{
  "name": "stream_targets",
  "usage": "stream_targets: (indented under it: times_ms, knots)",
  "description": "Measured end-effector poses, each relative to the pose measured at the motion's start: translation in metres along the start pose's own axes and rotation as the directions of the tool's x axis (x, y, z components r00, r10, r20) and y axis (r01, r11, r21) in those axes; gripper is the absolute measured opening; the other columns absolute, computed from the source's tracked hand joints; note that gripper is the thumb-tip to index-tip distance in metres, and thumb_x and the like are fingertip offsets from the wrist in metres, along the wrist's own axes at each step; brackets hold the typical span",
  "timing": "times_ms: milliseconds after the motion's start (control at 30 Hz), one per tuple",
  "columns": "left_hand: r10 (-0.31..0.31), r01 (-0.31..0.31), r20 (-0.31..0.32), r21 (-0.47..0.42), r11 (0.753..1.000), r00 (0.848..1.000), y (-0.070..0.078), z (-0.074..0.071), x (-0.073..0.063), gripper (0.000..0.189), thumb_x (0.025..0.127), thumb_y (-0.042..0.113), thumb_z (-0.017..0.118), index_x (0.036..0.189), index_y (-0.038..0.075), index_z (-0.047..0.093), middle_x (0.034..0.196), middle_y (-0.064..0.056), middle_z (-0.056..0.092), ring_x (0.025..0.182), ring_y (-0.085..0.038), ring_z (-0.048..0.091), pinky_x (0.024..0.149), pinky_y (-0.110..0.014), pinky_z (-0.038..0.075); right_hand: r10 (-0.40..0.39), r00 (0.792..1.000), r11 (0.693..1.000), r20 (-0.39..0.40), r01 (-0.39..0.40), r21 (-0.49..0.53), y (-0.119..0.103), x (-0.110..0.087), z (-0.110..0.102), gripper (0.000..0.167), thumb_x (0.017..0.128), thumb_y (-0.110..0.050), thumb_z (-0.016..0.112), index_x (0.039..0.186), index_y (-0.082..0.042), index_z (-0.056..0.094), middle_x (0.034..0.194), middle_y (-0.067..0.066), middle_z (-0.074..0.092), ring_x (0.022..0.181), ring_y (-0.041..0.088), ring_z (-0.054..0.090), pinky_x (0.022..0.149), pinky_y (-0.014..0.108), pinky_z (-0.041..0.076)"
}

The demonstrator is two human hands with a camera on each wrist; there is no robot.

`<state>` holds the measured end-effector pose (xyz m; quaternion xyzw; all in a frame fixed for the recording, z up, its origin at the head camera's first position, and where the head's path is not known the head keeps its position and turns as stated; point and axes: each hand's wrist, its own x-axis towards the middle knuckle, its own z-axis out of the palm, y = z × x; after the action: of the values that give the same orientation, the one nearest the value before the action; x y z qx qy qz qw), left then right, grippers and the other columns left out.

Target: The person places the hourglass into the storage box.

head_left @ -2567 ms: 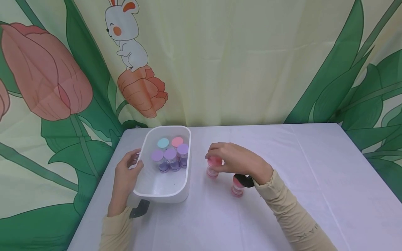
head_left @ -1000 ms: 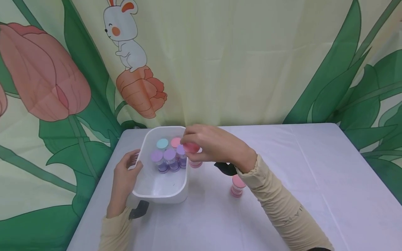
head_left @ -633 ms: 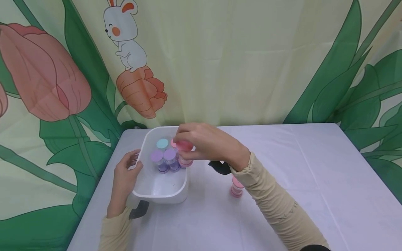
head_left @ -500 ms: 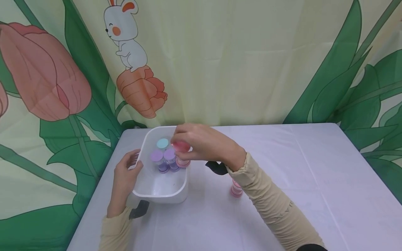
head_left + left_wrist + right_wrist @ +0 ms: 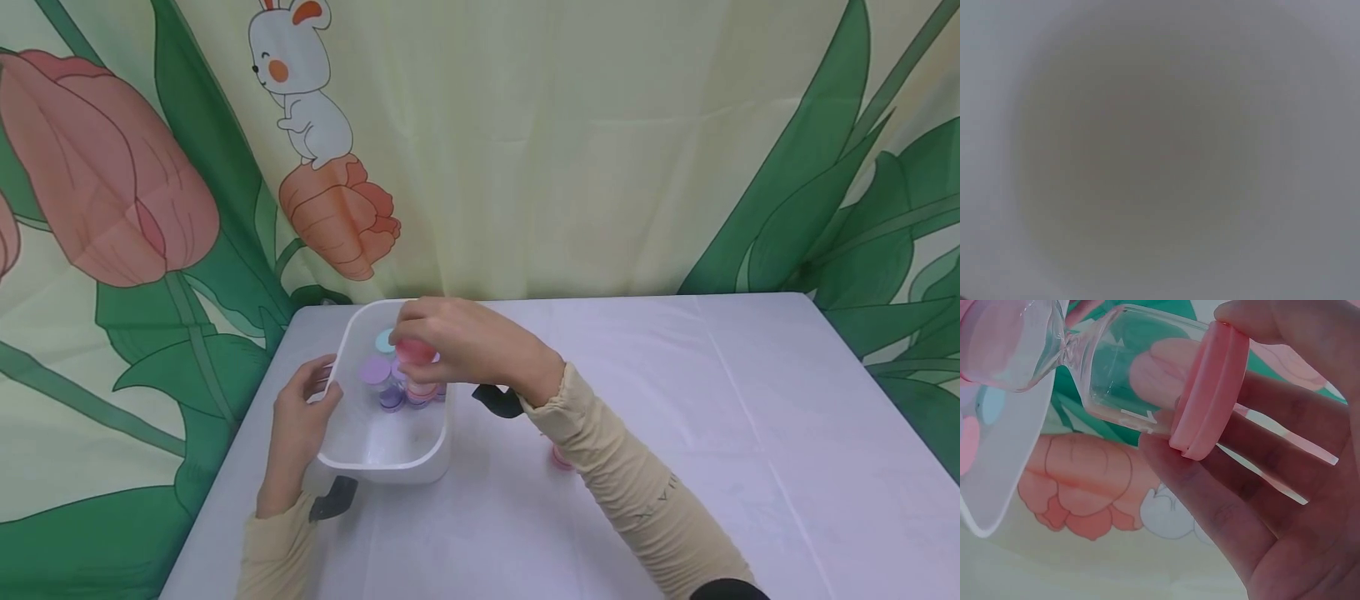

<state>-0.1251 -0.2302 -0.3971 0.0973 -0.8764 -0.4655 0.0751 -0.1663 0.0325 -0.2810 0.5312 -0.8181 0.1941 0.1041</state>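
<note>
In the right wrist view, my right hand [image 5: 1291,469] pinches the pink end cap of a sand timer [image 5: 1141,369] between thumb and fingers. Its clear glass narrows to a waist, with pink sand in the far bulb. In the head view that hand holds the timer upright over a white plastic bin [image 5: 375,462], overlapping the timers there. My left hand [image 5: 300,425] grips the bin's left side, thumb at the rim. Inside stand purple-capped sand timers [image 5: 377,372] and a blue-capped one [image 5: 385,340], partly hidden by my right hand. The left wrist view is a grey blur.
Another pink sand timer [image 5: 561,458] stands on the white-covered table [image 5: 712,400], mostly hidden behind my right sleeve [image 5: 630,475]. A printed curtain [image 5: 562,167] with a rabbit and tulips hangs along the table's back edge.
My right hand has lifted the pink sand timer from the table and carried it left over the bin's rim, above the timers inside. The left hand has stayed at the bin.
</note>
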Motion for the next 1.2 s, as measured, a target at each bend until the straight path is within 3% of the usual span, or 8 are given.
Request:
stream_targets:
  times_ms: [567, 1200]
  knots:
    - [0.000, 0.000, -0.001, -0.004, 1.000, 1.000, 0.000, 0.001, 0.001, 0.046, 0.096, 0.012, 0.053, 0.142, 0.011, 0.051, 0.136, -0.019, 0.057, 0.126, -0.036, 0.054, 0.104, -0.054, 0.047, 0.033, 0.996, 0.999, 0.083, -0.035, 0.020, 0.009, 0.019, 0.019, 0.023, 0.091, -0.020, 0.066, 0.110, -0.010, 0.072, 0.106, -0.001, 0.066, 0.097, 0.008, 0.059, 0.087, 0.019, 0.050]
    - [0.001, -0.001, 0.003, -0.019, 1.000, 1.000, 0.000, 0.000, 0.000, 0.045, 0.097, 0.012, 0.053, 0.142, 0.010, 0.051, 0.136, -0.019, 0.058, 0.124, -0.035, 0.055, 0.103, -0.054, 0.048, 0.059, 0.987, 0.995, 0.149, -0.046, -0.092, 0.004, 0.039, 0.032, 0.019, 0.089, -0.026, 0.067, 0.105, -0.018, 0.074, 0.099, -0.005, 0.065, 0.086, 0.007, 0.058, 0.073, 0.020, 0.049]
